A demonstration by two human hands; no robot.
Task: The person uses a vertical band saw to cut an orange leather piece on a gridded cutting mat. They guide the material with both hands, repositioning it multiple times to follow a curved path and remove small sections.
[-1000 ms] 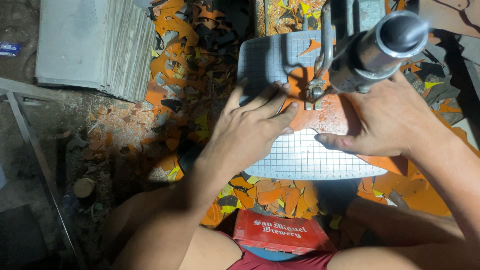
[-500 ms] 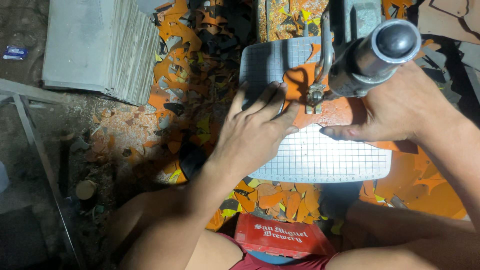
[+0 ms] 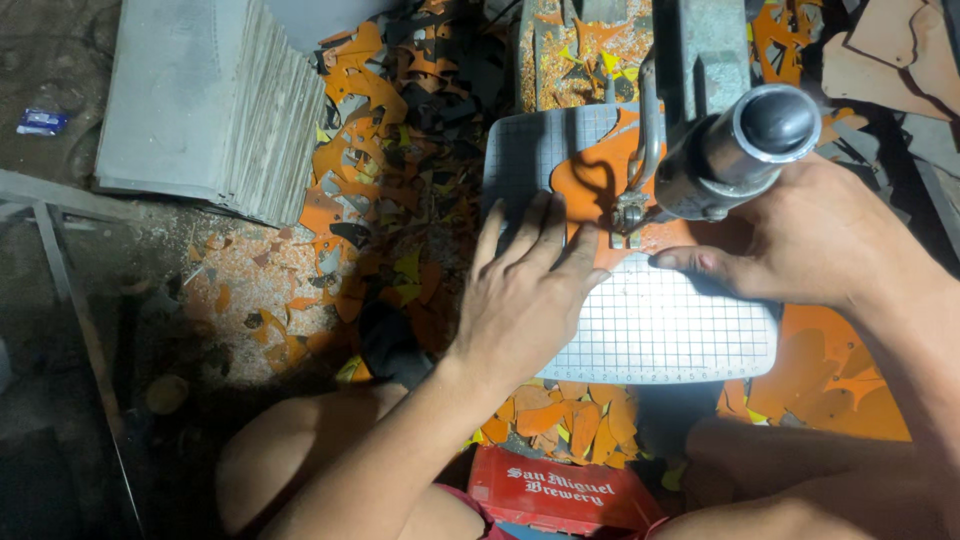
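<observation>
Now | my left hand [image 3: 525,300] lies open, fingers flat pinning the orange sheet [image 3: 600,195] to the gridded saw table [image 3: 670,330] | my right hand [image 3: 800,235], fingers extended, steadies its other side, just under the blade [image 3: 628,215] | scraps [image 3: 370,170] litter beyond my left.
</observation>
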